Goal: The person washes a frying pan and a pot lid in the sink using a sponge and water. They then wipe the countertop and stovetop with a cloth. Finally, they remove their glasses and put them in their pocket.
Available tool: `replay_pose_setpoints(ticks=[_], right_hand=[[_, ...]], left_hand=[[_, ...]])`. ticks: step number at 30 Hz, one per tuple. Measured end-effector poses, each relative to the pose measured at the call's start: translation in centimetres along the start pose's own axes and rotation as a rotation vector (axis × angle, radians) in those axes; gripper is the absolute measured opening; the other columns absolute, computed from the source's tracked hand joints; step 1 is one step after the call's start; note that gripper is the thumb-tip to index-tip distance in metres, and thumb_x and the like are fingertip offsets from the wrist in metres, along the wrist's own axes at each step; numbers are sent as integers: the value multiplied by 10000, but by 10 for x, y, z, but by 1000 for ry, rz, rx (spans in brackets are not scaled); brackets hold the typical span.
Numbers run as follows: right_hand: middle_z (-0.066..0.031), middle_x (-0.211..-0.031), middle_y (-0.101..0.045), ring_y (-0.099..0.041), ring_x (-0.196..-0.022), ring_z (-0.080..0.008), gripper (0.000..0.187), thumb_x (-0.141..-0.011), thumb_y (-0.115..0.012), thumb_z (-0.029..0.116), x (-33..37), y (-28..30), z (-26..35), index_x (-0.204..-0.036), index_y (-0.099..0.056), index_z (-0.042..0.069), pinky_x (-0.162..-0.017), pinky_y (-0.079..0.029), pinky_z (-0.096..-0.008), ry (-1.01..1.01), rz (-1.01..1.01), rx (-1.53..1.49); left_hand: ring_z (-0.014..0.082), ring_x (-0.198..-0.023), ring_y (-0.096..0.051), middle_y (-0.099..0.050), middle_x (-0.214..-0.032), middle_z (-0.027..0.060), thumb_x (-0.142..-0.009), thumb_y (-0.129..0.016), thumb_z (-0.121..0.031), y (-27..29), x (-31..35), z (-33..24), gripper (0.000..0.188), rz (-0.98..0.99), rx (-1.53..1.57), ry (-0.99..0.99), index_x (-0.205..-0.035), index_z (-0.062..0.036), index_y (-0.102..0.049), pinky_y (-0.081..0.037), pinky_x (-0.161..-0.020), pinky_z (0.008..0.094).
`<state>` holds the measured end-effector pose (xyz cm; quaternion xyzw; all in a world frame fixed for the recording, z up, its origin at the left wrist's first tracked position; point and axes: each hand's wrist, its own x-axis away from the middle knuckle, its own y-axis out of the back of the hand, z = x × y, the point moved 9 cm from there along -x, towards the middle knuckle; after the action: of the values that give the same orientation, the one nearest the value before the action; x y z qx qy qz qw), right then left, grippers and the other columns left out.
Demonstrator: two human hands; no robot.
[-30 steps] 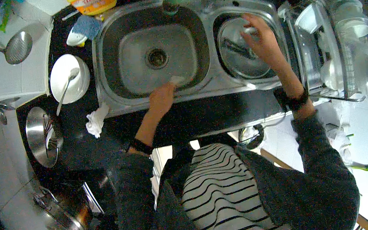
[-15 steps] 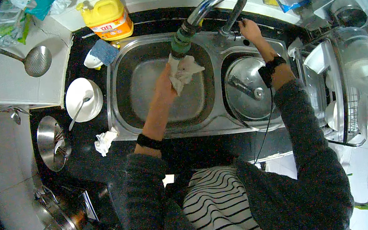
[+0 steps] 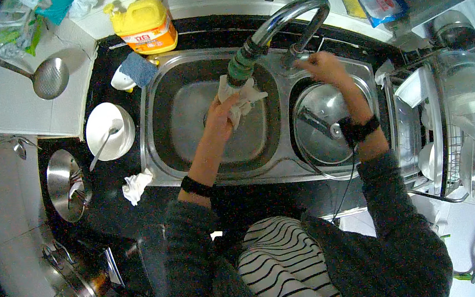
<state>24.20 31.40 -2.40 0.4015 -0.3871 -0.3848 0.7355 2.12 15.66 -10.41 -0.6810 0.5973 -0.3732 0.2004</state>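
Note:
Under the spout of the curved chrome faucet (image 3: 285, 13), my left hand (image 3: 220, 117) is closed round a crumpled white cloth (image 3: 243, 102). The green-wrapped spout end (image 3: 239, 66) touches or nearly touches the cloth; no water stream can be made out. Below is the large steel sink basin (image 3: 186, 125). At the faucet's base, my right hand (image 3: 328, 69) has its fingers bent together at the handle, which they mostly hide. Beneath my right wrist, a round lid (image 3: 313, 104) covers most of the smaller basin.
Left of the sink are white bowls (image 3: 97, 122) with a spoon, a steel bowl (image 3: 60, 185) with utensils, and another crumpled cloth (image 3: 135, 187). A yellow jug (image 3: 144, 25) and a blue sponge (image 3: 138, 69) stand behind. On the right is a dish rack (image 3: 445, 137).
My right hand has come nearer to me, from beside the faucet's base to its front. My left hand keeps the cloth under the spout with its fingers slightly shifted. The view has moved a little.

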Motion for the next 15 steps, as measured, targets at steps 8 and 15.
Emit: replay_pose_setpoints(ticks=[8, 15], right_hand=[[-112, -961, -620, -575, -864, -221, 354, -830, -595, 281, -8, -133, 120, -1123, -571, 84, -741, -484, -338, 130, 220, -462], [-111, -1057, -596, -566, -929, -211, 392, -858, -557, 277, -10, -160, 126, -1177, -522, 53, -790, -467, -340, 244, 183, -778]], left_hand=[[213, -890, -585, -580, -1010, 106, -792, -584, -72, 46, 7, 3, 315, -295, -285, -32, -1086, 4, -499, -510, -745, 334], [224, -887, -545, -538, -1020, 104, -847, -524, -210, 132, 27, 11, 298, -803, -173, -28, -1079, -26, -495, -475, -714, 379]])
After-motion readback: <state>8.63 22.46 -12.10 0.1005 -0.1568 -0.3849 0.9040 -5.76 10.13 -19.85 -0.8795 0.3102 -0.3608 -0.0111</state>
